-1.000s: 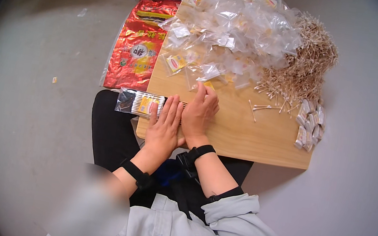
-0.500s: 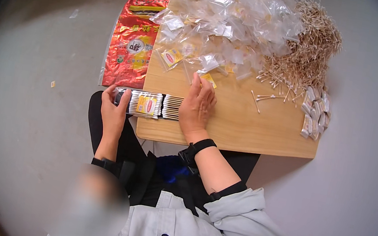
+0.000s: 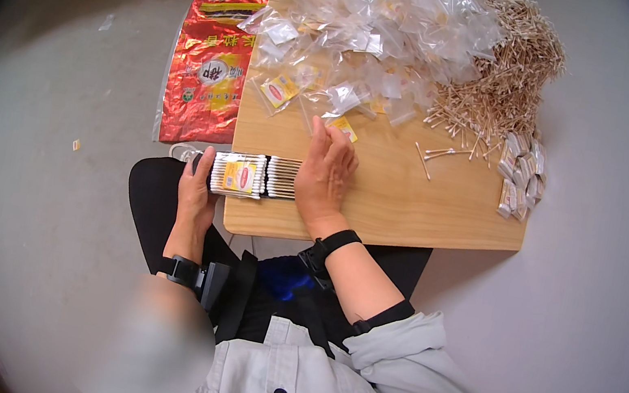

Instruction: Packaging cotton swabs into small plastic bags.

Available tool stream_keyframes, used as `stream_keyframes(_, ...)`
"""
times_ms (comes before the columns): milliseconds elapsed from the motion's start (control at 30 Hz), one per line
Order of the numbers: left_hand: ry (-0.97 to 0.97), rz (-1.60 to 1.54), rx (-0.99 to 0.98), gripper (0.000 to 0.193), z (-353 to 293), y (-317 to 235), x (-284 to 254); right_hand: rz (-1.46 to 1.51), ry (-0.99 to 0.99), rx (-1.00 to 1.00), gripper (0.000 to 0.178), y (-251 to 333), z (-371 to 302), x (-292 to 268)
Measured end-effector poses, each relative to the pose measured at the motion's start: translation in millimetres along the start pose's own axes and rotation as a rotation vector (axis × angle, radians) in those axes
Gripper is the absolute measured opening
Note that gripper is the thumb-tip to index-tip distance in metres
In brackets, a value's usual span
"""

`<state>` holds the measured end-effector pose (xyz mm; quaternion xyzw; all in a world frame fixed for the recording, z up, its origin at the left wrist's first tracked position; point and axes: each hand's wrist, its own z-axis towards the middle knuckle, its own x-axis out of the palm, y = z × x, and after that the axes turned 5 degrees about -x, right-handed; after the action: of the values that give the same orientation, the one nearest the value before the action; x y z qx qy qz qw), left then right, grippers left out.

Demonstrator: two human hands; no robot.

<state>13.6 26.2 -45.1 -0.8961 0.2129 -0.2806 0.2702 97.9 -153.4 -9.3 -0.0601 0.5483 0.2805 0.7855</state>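
A narrow black holder [image 3: 265,175] lies across the table's left edge, bearing two side-by-side groups of cotton swabs. The left swab group [image 3: 221,173] has a yellow card [image 3: 240,176] on it; the right swab group [image 3: 283,179] has bare wooden sticks showing. My left hand [image 3: 197,196] is closed round the holder's left end, beyond the table, thumb on top. Clear plastic film [image 3: 183,151] shows beside those fingers. My right hand [image 3: 326,172] arches over the holder's right end with bent fingers, hiding that end and its thumb.
Clear plastic bags [image 3: 385,10] with yellow cards heap over the far table [image 3: 412,204]. At the far right lies a large pile of loose swabs [image 3: 507,71]; small bundled packs [image 3: 520,178] stack below it. A red bag [image 3: 209,56] hangs at the left edge.
My left thumb and fingers have shifted at the holder's left end, and the plastic film there now sticks out further left. My right hand stays over the right end. The view shifts slightly.
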Motion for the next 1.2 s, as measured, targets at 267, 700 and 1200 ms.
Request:
stream_keyframes(267,0.147,-0.037,-0.029,0.029,9.2,5.0,-12.9,0.046,-0.049,-0.031,0.057,6.8,2.5,-0.1)
stream_keyframes(700,0.085,-0.035,0.065,0.025,7.1,8.4,-8.2,0.032,0.005,-0.022,0.051,12.2,2.6,1.8)
stream_keyframes(1200,0.051,-0.054,0.113,0.020,5.1,7.8,-4.4,0.051,-0.005,-0.019,0.047,25.5,5.3,3.9)
